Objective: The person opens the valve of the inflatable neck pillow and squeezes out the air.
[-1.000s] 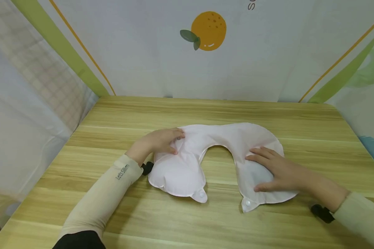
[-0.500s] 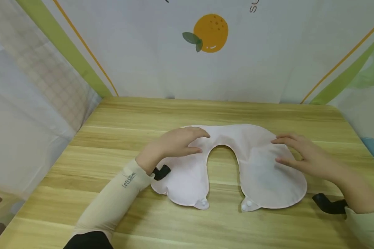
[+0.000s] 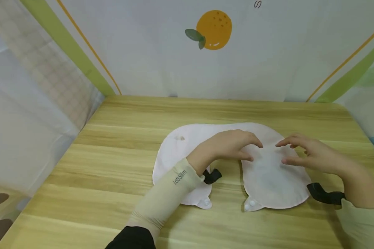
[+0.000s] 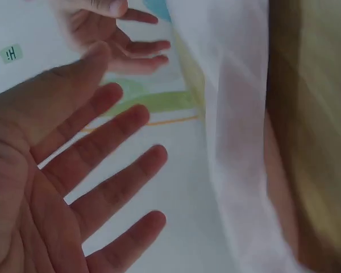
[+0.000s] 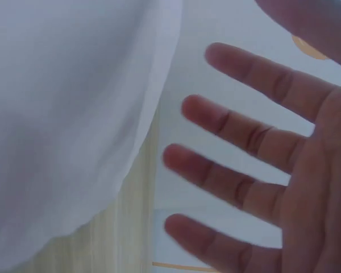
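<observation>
Tabletop [image 3: 96, 173] bears pillow [image 3: 275, 181] beneath left grip [image 3: 229, 145] and right grip [image 3: 314, 155].

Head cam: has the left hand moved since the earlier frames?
Yes, rightward, toward the right hand. Against the printed orange, the left hand was off to its left; now it sits below and slightly right of it.

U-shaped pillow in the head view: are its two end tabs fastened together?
No, the left tab and the right tab lie apart, with the wooden table showing between them.
</observation>
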### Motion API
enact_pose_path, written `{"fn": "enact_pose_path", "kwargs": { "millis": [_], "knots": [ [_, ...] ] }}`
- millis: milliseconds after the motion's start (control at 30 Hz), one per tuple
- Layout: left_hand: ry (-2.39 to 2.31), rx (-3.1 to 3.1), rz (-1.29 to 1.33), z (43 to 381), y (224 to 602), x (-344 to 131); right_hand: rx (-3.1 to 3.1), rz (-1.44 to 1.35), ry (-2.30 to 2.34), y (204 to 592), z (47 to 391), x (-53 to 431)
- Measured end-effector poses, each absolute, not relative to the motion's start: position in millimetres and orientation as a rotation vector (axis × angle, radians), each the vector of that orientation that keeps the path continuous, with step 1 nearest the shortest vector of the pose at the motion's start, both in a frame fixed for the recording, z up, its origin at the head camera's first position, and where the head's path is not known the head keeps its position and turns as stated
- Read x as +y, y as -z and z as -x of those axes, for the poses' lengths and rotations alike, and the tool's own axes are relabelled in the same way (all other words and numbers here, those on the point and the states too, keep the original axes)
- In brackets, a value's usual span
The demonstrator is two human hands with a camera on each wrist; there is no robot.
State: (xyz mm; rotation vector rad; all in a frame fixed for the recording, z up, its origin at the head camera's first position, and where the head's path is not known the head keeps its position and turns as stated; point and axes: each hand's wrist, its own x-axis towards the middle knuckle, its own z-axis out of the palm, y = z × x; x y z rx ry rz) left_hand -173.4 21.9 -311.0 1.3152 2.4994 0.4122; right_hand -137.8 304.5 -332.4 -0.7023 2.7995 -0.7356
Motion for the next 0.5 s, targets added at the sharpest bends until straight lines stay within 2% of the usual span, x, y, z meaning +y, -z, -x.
{"fn": "enact_pose_path", "kwargs": {
  "millis": [133, 300, 500],
  "knots": [
    [-0.378, 2.465, -1.259, 172.9, 319.7, 38.4, 2.747, 0.673, 0.731, 332.5, 135.9, 302.6],
    [-0.338, 2.450, -1.290, 172.7, 329.0, 49.5, 2.762, 0.769, 0.720, 339.0, 137.1, 300.9],
    [-0.253, 2.504, -1.134, 167.9, 337.3, 50.8, 2.720, 0.880, 0.717, 346.5, 143.0, 293.3]
  ]
}}
